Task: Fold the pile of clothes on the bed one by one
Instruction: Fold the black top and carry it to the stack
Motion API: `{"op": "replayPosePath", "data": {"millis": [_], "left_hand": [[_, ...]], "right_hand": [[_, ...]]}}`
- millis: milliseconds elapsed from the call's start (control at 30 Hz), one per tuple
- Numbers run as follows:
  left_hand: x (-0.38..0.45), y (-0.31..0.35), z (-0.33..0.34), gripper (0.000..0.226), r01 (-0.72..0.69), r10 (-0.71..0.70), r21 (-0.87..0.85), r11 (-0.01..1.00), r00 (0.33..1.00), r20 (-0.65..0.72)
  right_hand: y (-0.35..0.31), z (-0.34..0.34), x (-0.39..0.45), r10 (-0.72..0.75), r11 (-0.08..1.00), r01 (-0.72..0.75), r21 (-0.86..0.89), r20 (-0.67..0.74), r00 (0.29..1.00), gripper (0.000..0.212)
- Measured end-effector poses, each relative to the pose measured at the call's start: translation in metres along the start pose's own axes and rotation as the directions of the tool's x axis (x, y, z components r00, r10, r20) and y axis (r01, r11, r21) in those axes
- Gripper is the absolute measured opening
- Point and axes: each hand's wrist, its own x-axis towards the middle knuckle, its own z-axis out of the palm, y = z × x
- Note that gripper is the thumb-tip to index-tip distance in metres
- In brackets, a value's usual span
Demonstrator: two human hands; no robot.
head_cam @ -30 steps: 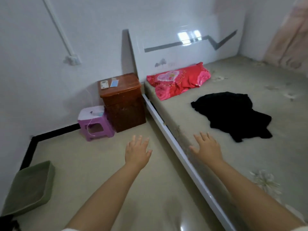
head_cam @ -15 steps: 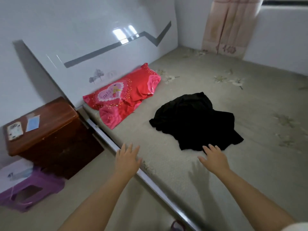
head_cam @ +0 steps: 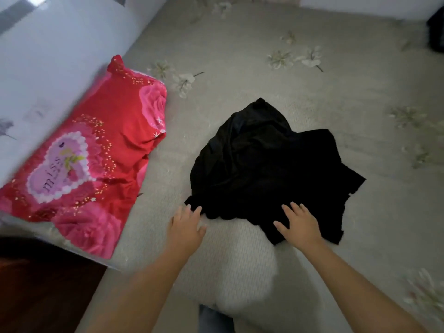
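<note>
A crumpled pile of black clothes (head_cam: 262, 164) lies in the middle of the bed (head_cam: 348, 97), which has a grey-green flowered cover. My left hand (head_cam: 186, 228) reaches forward with straight fingers, its fingertips at the pile's near left edge. My right hand (head_cam: 296, 224) is spread flat over the pile's near right corner. Neither hand holds anything.
A red and pink pillow (head_cam: 96, 159) with a heart print lies on the left against the white headboard (head_cam: 48, 56). A dark brown bedside cabinet (head_cam: 36, 284) stands at the lower left. A dark object (head_cam: 436, 32) sits at the far right edge.
The view has moved from the floor and cabinet onto the bed. Both hands have come forward from the bed's edge to the near edge of the black pile.
</note>
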Motion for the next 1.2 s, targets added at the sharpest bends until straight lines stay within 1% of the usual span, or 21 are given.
{"op": "replayPosePath", "data": {"millis": [67,167,200,267,300,333,400,467,567,633,700,733,867,933,1000,1067,1133,1200], "left_hand": [[0.044,-0.008,0.006,0.058,-0.034,0.034,-0.030,0.999,0.999,-0.008],[0.104,-0.012,0.021,0.060,-0.069,0.063,-0.116,0.991,0.997,-0.052],[0.121,-0.011,0.026,0.061,-0.071,0.063,-0.152,0.986,0.996,-0.058],[0.149,-0.007,0.037,0.063,-0.060,0.036,-0.289,0.955,0.996,-0.087],[0.161,-0.004,0.042,0.063,-0.058,0.020,-0.361,0.931,0.994,-0.108],[0.170,-0.003,0.049,0.062,-0.060,0.002,-0.399,0.915,0.990,-0.144],[0.184,0.000,0.061,0.059,-0.047,-0.050,-0.403,0.914,0.973,-0.227],[0.193,0.002,0.068,0.053,-0.032,-0.078,-0.413,0.910,0.966,-0.247],[0.202,0.004,0.070,0.032,-0.062,-0.051,-0.432,0.900,0.968,-0.245],[0.204,0.003,0.066,0.025,-0.073,-0.063,-0.477,0.876,0.963,-0.263],[0.199,0.001,0.062,0.025,-0.062,-0.094,-0.515,0.855,0.958,-0.271],[0.195,0.000,0.060,0.025,-0.051,-0.113,-0.520,0.852,0.954,-0.278],[0.165,-0.003,0.056,0.025,-0.023,-0.150,-0.505,0.863,0.942,-0.300],[0.147,-0.002,0.055,0.023,-0.013,-0.165,-0.505,0.863,0.938,-0.306],[0.128,-0.001,0.052,0.023,0.014,-0.212,-0.536,0.844,0.927,-0.309],[0.110,0.002,0.050,0.024,0.054,-0.264,-0.573,0.818,0.920,-0.289],[0.095,0.005,0.051,0.025,0.092,-0.304,-0.582,0.808,0.911,-0.278],[0.082,0.007,0.054,0.024,0.138,-0.349,-0.581,0.802,0.898,-0.268]], "right_hand": [[-0.016,0.013,0.029,0.037,0.999,-0.038,0.018,0.044,0.998,0.069],[-0.036,0.034,0.072,0.054,0.994,-0.055,0.091,0.010,0.998,0.094],[-0.039,0.040,0.086,0.055,0.991,-0.055,0.121,0.002,0.998,0.093],[-0.042,0.054,0.109,0.084,0.983,-0.083,0.163,-0.003,0.996,0.076],[-0.042,0.063,0.117,0.103,0.981,-0.098,0.164,-0.020,0.994,0.072],[-0.042,0.070,0.123,0.113,0.982,-0.100,0.159,-0.079,0.990,0.068],[-0.036,0.086,0.132,0.111,0.977,-0.056,0.205,-0.270,0.956,0.055],[-0.031,0.098,0.136,0.134,0.952,0.000,0.307,-0.416,0.899,0.038],[-0.028,0.099,0.140,0.098,0.936,0.078,0.343,-0.468,0.878,0.027],[-0.024,0.096,0.139,0.103,0.917,0.088,0.388,-0.445,0.890,0.021],[-0.017,0.091,0.130,0.119,0.899,0.075,0.432,-0.403,0.907,0.018],[-0.012,0.088,0.125,0.116,0.899,0.078,0.431,-0.405,0.907,0.017],[0.012,0.075,0.093,0.011,0.931,0.164,0.327,-0.472,0.881,0.016],[0.026,0.068,0.078,-0.024,0.938,0.184,0.293,-0.475,0.880,0.017],[0.041,0.061,0.063,-0.059,0.941,0.202,0.273,-0.454,0.889,0.015],[0.054,0.055,0.051,-0.094,0.929,0.214,0.303,-0.366,0.926,0.014],[0.066,0.050,0.042,-0.094,0.919,0.171,0.356,-0.224,0.970,0.014],[0.077,0.050,0.035,-0.122,0.934,0.134,0.331,-0.056,0.991,0.024]]}}
